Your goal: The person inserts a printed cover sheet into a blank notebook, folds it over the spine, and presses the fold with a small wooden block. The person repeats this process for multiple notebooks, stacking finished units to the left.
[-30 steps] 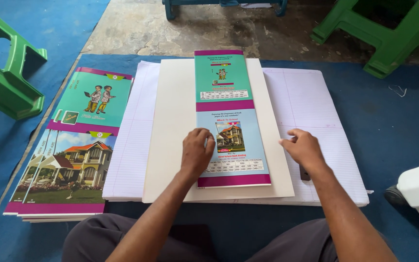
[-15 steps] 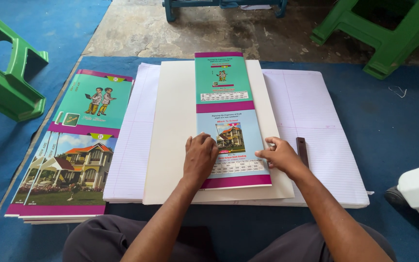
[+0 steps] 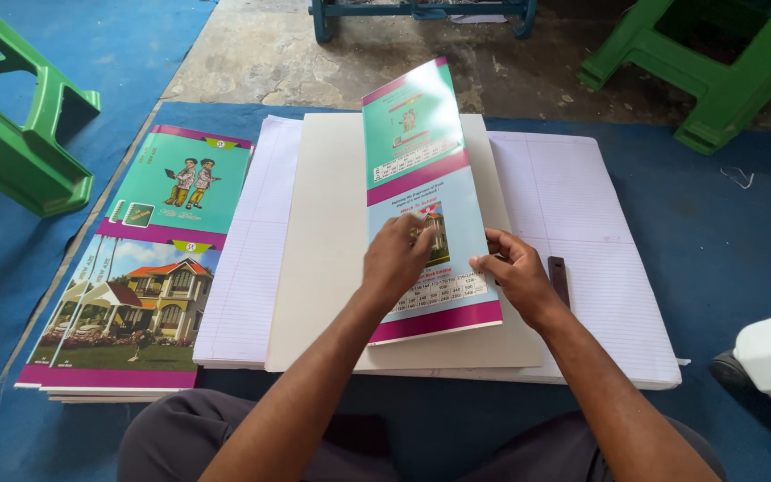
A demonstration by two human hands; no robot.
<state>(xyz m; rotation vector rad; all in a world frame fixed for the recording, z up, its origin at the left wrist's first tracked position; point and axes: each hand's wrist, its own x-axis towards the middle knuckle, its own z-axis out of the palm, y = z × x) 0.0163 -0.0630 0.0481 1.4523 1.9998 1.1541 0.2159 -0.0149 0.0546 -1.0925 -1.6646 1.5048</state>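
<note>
While the left hand (image 3: 396,259) presses flat on the folded cover (image 3: 426,201), the right hand (image 3: 515,272) pinching its edge should lift evenly to avoid creasing

We sit on a blue mat (image 3: 742,232) over concrete floor (image 3: 261,54). On the mat lie ruled sheets (image 3: 600,205), stacked covers (image 3: 136,295), and green stools (image 3: 11,134).
</note>
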